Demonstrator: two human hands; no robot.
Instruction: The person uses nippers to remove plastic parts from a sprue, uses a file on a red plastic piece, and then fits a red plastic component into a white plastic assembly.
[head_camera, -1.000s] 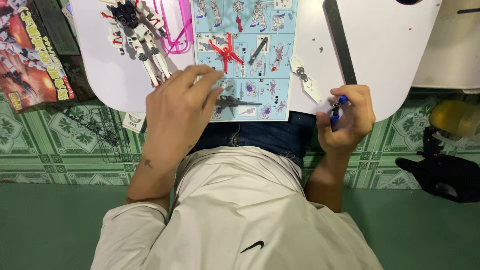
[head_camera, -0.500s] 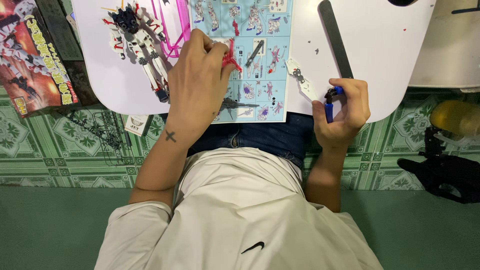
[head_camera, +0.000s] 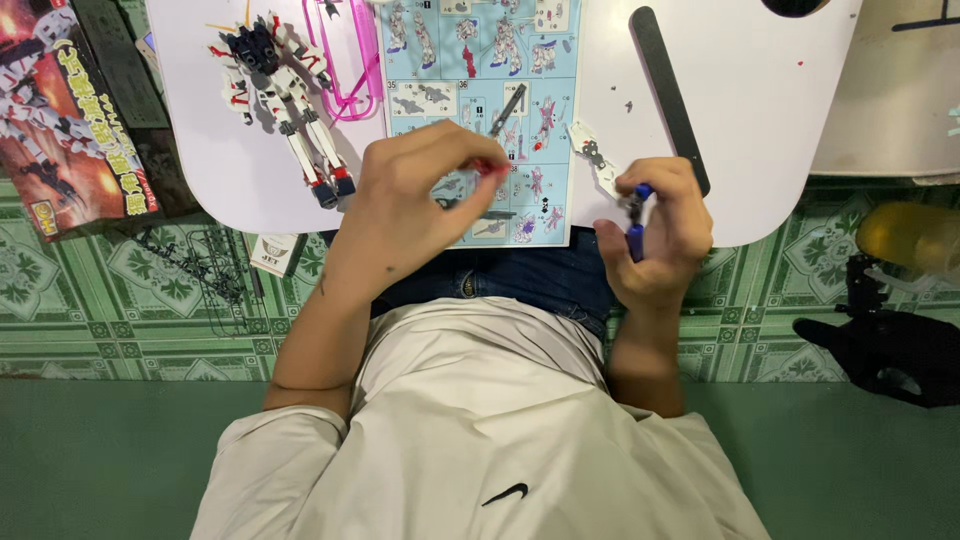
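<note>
Pinching a small red part (head_camera: 490, 166) at frame centre, the left hand (head_camera: 410, 205) holds it over the blue instruction sheet (head_camera: 480, 100); the right hand (head_camera: 655, 235), centre right, is clamped on blue-handled nippers (head_camera: 634, 218). Judged mid-assembly: trimming likely precedes fitting onto the white robot model (head_camera: 285, 100), upper left.

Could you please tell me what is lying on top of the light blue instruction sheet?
A thin dark stick lies on the light blue instruction sheet. The left hand, pinching a small red part, covers its lower part.
</note>
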